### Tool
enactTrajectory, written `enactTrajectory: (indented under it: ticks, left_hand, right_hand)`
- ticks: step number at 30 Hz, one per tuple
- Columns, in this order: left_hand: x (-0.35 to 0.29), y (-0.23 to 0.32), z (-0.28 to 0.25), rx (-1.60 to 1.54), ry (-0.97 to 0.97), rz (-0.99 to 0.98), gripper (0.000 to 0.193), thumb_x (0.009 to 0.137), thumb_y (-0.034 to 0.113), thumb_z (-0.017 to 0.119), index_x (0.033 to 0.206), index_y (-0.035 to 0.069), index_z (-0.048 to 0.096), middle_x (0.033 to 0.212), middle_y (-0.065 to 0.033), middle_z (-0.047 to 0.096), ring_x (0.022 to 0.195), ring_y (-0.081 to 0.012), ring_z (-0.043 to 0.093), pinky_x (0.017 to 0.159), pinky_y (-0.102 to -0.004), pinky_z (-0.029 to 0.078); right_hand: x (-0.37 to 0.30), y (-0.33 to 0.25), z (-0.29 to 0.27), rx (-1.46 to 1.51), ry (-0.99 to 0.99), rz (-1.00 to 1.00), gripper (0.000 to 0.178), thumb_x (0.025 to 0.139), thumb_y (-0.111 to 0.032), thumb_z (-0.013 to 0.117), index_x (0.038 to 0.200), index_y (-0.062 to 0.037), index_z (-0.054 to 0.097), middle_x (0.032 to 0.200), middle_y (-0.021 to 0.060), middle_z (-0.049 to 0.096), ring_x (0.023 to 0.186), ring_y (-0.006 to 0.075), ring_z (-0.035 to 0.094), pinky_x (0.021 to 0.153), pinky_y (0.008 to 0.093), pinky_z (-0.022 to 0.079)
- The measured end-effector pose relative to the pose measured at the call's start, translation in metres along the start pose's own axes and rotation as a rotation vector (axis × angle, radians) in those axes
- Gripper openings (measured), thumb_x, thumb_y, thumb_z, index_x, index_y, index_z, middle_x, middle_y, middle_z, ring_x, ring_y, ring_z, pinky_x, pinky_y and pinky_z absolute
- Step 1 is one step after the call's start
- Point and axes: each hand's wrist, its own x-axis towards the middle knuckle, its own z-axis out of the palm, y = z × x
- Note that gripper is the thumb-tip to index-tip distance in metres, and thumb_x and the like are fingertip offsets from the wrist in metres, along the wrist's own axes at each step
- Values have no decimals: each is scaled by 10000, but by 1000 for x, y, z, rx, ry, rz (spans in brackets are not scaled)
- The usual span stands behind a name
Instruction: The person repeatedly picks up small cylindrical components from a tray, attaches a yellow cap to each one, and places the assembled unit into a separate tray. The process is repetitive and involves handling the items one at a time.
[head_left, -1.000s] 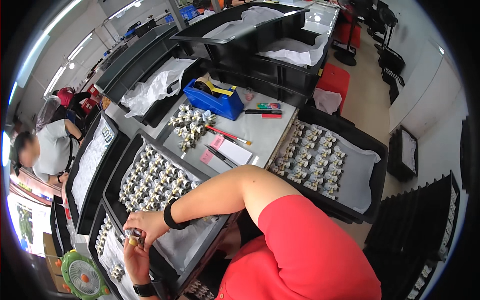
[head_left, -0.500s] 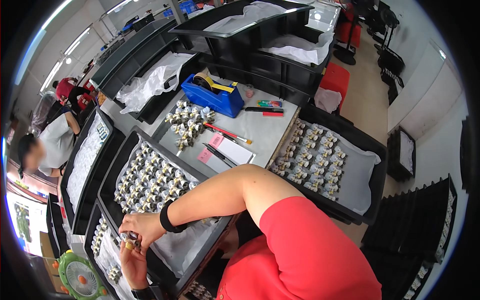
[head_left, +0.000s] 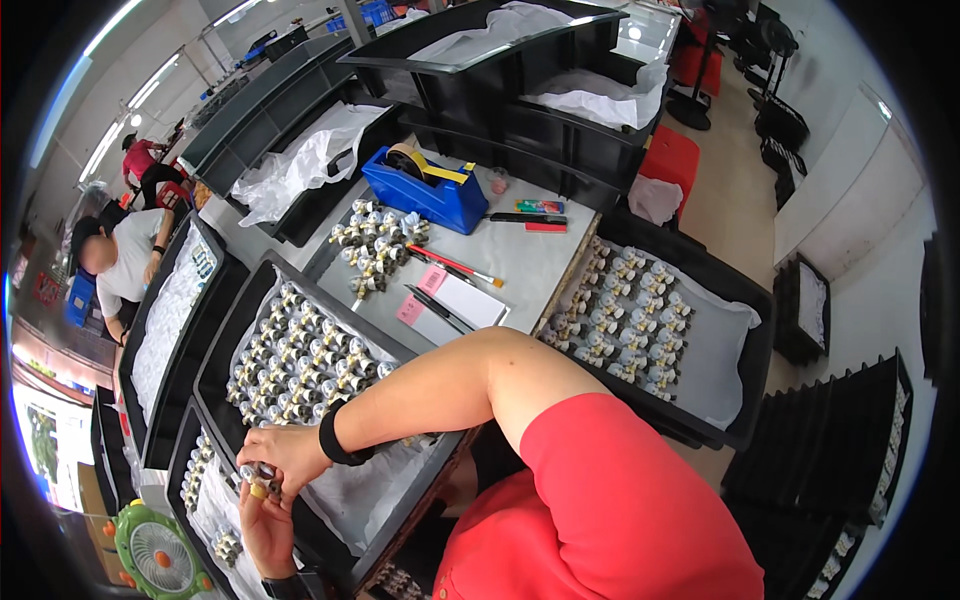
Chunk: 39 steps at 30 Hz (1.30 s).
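My right arm reaches across to the left, and my right hand [head_left: 285, 455] pinches a small figurine [head_left: 260, 480] of grey, white and yellow from above. From below, my left hand [head_left: 265, 535] grips the same figurine at its yellow part, so both hands are closed on it. Part of the figurine is hidden by the fingers. Just beyond my hands, a black tray [head_left: 205, 385] lined with white sheet holds rows of similar figurines [head_left: 300, 355]. Another black tray [head_left: 180, 470], with fewer figurines in it, lies at the left under my hands.
On the grey table [head_left: 500, 262] stand a blue tape dispenser [head_left: 425, 195], a cluster of figurines [head_left: 375, 245], a red brush [head_left: 455, 265], pens [head_left: 440, 308] and a paper pad [head_left: 470, 300]. A figurine tray [head_left: 735, 400] sits right. A green fan [head_left: 160, 550] and a co-worker [head_left: 130, 260] are left.
My hands and the figurine stay almost in the same place. At the left, the co-worker has shifted up and to the right, and a person farther back has moved too.
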Motion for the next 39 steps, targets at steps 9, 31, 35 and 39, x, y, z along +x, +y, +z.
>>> enactTrajectory:
  ticks: [9,31,35,39]
  left_hand:
    - [-12,5,6,49,-56,44,269,873,65,547,1139,42,517,1094,-97,611,991,-222,610,853,-380,512]
    - [-7,5,16,-30,-91,-54,361,890,9,451,1250,6,419,1121,-133,564,1056,-239,590,876,-357,510]
    - [-6,5,16,-40,-109,-55,388,898,14,442,1283,13,397,1132,-123,557,1071,-253,585,887,-358,498]
    - [-5,3,14,-59,-123,-54,382,900,27,462,1277,15,398,1168,-109,539,1059,-237,587,870,-343,505]
  right_hand:
    - [6,-11,2,0,-23,-98,767,543,-318,812,1176,-20,498,1112,184,505,1032,346,508,886,393,425]
    - [6,-49,-32,-97,-247,91,707,720,-266,770,1305,-72,424,1212,133,461,1103,261,501,883,340,467]
    - [7,-50,-33,-80,-270,151,707,697,-189,773,1306,-86,429,1211,116,453,1071,231,511,833,323,485]
    - [8,-54,-33,-78,-270,156,709,686,-219,781,1289,-69,440,1197,127,469,1078,254,508,862,340,461]
